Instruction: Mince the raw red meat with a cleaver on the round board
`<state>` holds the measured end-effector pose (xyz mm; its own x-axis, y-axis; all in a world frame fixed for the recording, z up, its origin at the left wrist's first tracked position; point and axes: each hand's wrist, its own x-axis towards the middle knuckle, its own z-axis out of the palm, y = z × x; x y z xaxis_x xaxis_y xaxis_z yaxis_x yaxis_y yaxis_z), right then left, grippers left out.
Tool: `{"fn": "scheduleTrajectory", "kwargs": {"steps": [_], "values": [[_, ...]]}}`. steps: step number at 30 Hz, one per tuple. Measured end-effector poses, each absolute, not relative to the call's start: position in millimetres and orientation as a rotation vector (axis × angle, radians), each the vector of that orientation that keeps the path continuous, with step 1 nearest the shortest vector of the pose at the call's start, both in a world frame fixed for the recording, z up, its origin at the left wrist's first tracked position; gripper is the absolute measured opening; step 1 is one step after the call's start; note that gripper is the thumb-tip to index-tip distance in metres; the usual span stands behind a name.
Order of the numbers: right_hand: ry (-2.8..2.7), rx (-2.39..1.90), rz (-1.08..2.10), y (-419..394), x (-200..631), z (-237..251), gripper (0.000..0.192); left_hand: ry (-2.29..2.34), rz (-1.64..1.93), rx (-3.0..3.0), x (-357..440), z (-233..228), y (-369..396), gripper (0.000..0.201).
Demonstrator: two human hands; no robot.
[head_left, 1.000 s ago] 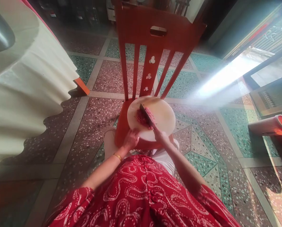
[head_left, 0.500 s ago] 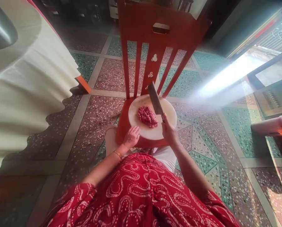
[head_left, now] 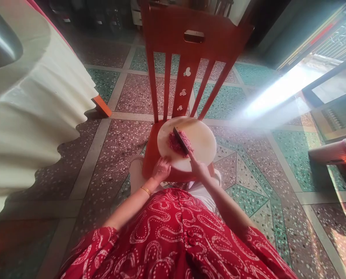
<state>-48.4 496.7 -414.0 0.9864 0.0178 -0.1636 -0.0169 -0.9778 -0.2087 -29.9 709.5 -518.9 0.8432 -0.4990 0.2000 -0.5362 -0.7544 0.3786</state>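
A cleaver (head_left: 181, 142) is in my right hand (head_left: 200, 169), fingers wrapped round its handle. Its dark blade is down across a mound of red minced meat (head_left: 174, 143), covering part of the mound. The meat lies left of centre on a round, pale cutting board (head_left: 203, 133). My left hand (head_left: 162, 169), with a gold bangle at the wrist, holds the board's near left rim, its fingers close together and apart from the meat.
The board rests on the seat of a reddish wooden chair (head_left: 151, 155), whose slatted back rises behind it. A table with a pale cloth (head_left: 45, 116) stands at left. On the right, a ribbed cylindrical object (head_left: 331, 154) is near a bright doorway.
My right hand has brought the cleaver down and left, from raised above the board's right side onto the meat. My left hand stays at the rim, its fingers slightly more bent.
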Motion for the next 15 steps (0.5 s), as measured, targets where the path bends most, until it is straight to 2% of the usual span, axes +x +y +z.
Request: {"fn": "scheduleTrajectory", "kwargs": {"steps": [2,6,11,15], "values": [[-0.002,-2.917,0.229,494.3,-49.2,-413.8,0.053,-0.777,0.126,2.59,-30.0,-518.9,709.8,0.039],[-0.012,-2.874,-0.078,492.2,-51.2,-412.5,0.055,-0.787,0.153,2.586,-29.7,-520.4,710.0,0.04],[0.011,-2.948,0.303,492.2,-54.2,-416.7,0.054,-0.786,0.158,2.596,-30.7,-521.7,709.9,0.039],[-0.022,-2.888,0.01,493.6,-53.9,-411.4,0.053,-0.811,0.176,2.6,-30.8,-522.7,710.4,0.041]]}}
